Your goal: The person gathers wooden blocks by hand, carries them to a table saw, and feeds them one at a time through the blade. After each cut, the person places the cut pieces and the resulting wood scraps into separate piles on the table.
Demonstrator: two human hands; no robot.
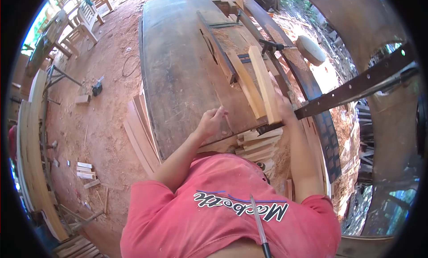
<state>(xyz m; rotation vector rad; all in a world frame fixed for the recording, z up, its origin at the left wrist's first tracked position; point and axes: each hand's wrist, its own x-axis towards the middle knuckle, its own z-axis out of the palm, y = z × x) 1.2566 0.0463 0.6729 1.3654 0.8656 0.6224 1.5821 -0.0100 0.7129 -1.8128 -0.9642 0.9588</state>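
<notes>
My right hand is closed round the near end of a pale wooden strip, gripping its right side; the strip reaches away over the right part of the worn tabletop. Just left of it a second wooden strip lies along a dark straight bar on the table. My left hand hovers by the table's near edge, fingers curled together, with nothing visible in them. Part of the right hand's fingers is hidden behind the strip.
A dark perforated metal bar slants in from the right, near my right forearm. Cut wood pieces are piled below the table edge. Long boards lean at its left side. Wooden chairs stand on the dirt floor at far left.
</notes>
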